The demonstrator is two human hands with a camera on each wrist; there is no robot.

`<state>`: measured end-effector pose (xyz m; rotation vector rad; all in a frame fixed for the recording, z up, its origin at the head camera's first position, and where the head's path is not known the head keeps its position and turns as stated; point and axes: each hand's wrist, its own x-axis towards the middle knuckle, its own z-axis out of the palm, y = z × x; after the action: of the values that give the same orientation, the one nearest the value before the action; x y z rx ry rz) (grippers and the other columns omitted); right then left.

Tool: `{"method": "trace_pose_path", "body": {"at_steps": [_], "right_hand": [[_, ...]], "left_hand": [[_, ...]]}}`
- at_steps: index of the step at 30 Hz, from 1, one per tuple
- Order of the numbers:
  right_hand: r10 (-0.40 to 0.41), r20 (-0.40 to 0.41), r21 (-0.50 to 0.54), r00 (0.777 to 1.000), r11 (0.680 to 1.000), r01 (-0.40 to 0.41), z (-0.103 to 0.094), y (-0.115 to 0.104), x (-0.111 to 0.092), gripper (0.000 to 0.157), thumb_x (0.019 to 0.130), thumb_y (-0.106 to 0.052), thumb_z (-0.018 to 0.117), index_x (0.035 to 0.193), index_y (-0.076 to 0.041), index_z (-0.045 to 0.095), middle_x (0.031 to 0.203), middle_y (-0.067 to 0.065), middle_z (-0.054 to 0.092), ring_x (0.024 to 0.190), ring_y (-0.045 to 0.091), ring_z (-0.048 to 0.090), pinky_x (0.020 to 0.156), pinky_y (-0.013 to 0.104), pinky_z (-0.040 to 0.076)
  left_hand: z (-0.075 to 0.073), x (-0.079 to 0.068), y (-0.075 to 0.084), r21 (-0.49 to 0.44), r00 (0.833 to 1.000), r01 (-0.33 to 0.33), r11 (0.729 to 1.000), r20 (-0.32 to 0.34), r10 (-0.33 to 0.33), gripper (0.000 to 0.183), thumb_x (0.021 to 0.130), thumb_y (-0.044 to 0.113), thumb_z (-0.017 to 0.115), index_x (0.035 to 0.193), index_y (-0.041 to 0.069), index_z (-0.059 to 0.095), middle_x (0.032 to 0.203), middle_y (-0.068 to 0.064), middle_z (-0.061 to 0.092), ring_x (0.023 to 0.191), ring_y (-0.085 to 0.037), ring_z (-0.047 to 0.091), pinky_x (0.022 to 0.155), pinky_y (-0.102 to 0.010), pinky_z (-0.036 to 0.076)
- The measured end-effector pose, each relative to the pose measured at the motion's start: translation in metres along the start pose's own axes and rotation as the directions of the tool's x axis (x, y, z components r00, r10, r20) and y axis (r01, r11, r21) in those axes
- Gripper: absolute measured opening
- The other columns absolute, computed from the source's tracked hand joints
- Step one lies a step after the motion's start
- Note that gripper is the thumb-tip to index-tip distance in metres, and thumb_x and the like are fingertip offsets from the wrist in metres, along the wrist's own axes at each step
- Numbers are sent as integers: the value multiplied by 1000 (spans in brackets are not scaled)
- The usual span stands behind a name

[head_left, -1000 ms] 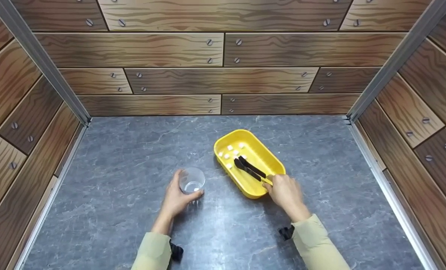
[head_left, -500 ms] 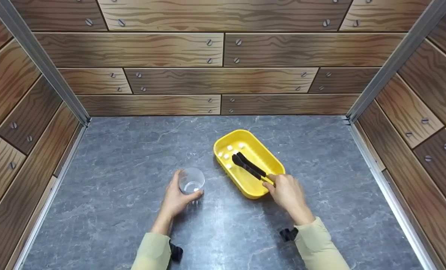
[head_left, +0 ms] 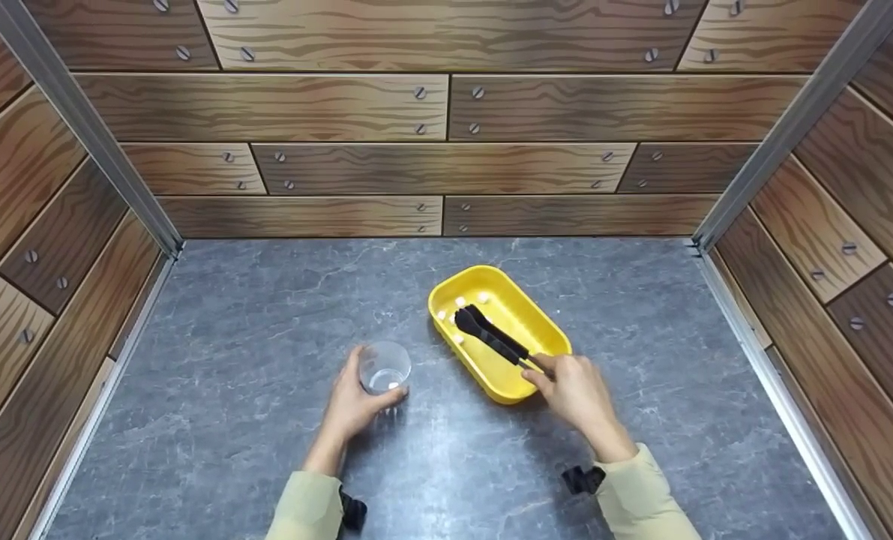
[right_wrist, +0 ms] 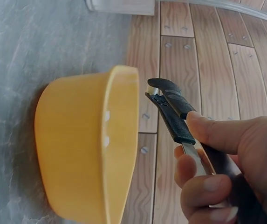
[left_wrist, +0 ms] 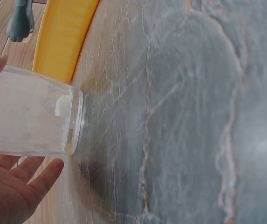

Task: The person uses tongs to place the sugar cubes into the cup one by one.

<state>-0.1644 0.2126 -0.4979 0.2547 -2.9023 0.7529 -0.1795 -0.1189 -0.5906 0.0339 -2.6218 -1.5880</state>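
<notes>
A clear plastic cup stands upright on the grey surface, with my left hand holding it between thumb and fingers. Inside, at its bottom, lies a white cube. My right hand grips a pair of black-tipped tongs above the yellow tray. Between the tong tips, the right wrist view shows a small white cube, lifted over the tray's rim. Several more white cubes lie at the tray's far left end, some partly hidden by the tongs.
Wood-patterned walls enclose the grey marbled surface at the back and both sides. Metal rails run along the side edges. The cup stands left of the tray, with a gap between them.
The tongs have closed and their tips have moved left and up over the tray, with a white cube now between them. The left hand and the cup stay in place.
</notes>
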Motion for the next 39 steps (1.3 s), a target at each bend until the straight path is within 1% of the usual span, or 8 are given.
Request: {"method": "trace_pose_path", "body": {"at_steps": [3, 6, 10, 18, 24, 27, 32, 39], "right_hand": [[-43, -24, 6, 999, 999, 43, 1, -6, -2, 33, 87, -24, 76, 112, -3, 74, 98, 15, 73, 56, 15, 48, 52, 31, 41], [-107, -43, -4, 993, 994, 107, 2, -13, -3, 25, 86, -24, 77, 105, -7, 76, 82, 9, 70, 53, 13, 44, 49, 30, 38], [-191, -54, -28, 980, 981, 190, 6, -22, -4, 16, 84, -23, 79, 95, -12, 76, 64, -4, 53, 51, 11, 39, 47, 28, 34], [-288, -45, -36, 957, 957, 287, 15, -40, -9, 12, 82, -27, 80, 87, -18, 74, 62, -10, 46, 52, 7, 39, 45, 25, 33], [-346, -24, -50, 938, 938, 344, 23, -48, -10, 17, 84, -29, 79, 80, -18, 66, 62, -11, 42, 52, 7, 39, 46, 24, 34], [-339, -24, -62, 941, 940, 337, 24, -49, -9, 19, 85, -32, 77, 88, -15, 67, 66, -10, 45, 53, 7, 42, 47, 25, 36], [-276, -50, -91, 960, 958, 271, 19, -43, -8, 32, 88, -35, 73, 108, -11, 68, 76, -7, 56, 57, 10, 48, 48, 28, 41], [-153, -65, -183, 986, 973, 139, 8, -24, -3, 36, 93, -36, 67, 118, -11, 62, 96, 7, 68, 55, 24, 54, 44, 37, 42]], "left_hand": [[0, -1, -1, 1, 1000, -9, 1000, -4, 9, 104, 66, 39, 90, 146, 0, 36, 140, -21, 49, 128, -39, 46, 105, -52, 38], [1, -1, -1, -7, 1000, -19, 1000, -9, 18, 104, 66, 39, 90, 146, 0, 36, 139, -21, 50, 127, -39, 46, 105, -52, 38], [0, 0, -1, -10, 1000, -26, 1000, -9, 25, 103, 67, 39, 90, 146, 0, 36, 139, -20, 50, 127, -39, 46, 105, -51, 38], [1, 1, -2, -20, 999, -54, 998, -7, 53, 101, 68, 37, 89, 145, -1, 37, 138, -20, 51, 126, -37, 49, 105, -51, 38], [1, 1, -2, -52, 998, -67, 996, -5, 66, 99, 68, 36, 90, 144, 0, 38, 138, -18, 52, 125, -35, 51, 105, -48, 39], [1, 1, -1, -48, 998, -69, 996, -6, 69, 100, 67, 35, 91, 144, -1, 38, 137, -19, 52, 124, -36, 51, 105, -49, 38], [-1, 1, 0, -30, 999, -49, 998, -8, 49, 103, 63, 35, 92, 144, 1, 39, 138, -19, 51, 125, -37, 49, 106, -52, 37], [0, 2, 0, -5, 999, -45, 999, -17, 45, 106, 60, 40, 94, 145, 6, 39, 140, -22, 48, 126, -39, 47, 105, -54, 37]]}}
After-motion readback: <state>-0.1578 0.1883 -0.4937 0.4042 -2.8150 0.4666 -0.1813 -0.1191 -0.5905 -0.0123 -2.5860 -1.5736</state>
